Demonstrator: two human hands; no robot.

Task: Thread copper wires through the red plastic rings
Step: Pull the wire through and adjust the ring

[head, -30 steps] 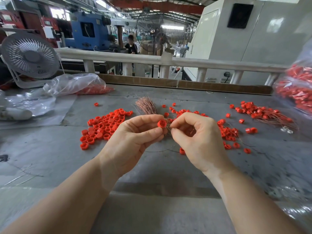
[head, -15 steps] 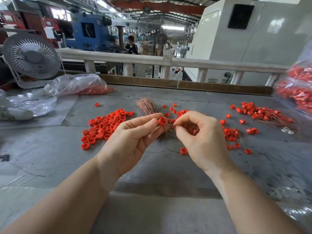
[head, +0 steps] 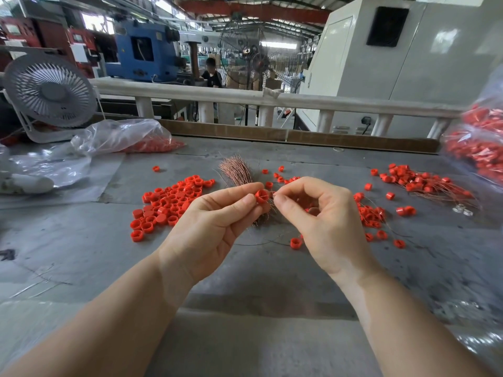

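Note:
My left hand [head: 215, 227] pinches one red plastic ring [head: 261, 196] between thumb and fingertips above the grey table [head: 81, 240]. Just to its right, my right hand [head: 321, 224] pinches a thin copper wire whose tip sits at the ring's side; the wire itself is too fine to follow. Behind both hands lies a bundle of copper wires [head: 236, 170]. A heap of loose red rings [head: 168, 205] sits left of my left hand. Rings with wires through them [head: 419, 180] lie at the far right.
A clear plastic bag of red rings [head: 122, 138] and a grey fan [head: 49, 93] stand at the back left. Another bag of red parts [head: 479, 148] hangs at the right edge. Scattered rings [head: 373, 213] lie right of my right hand. A white railing [head: 245, 95] borders the table's far side.
Both hands have risen slightly and my right fingertips have drawn a little apart from the ring, which my left hand has turned.

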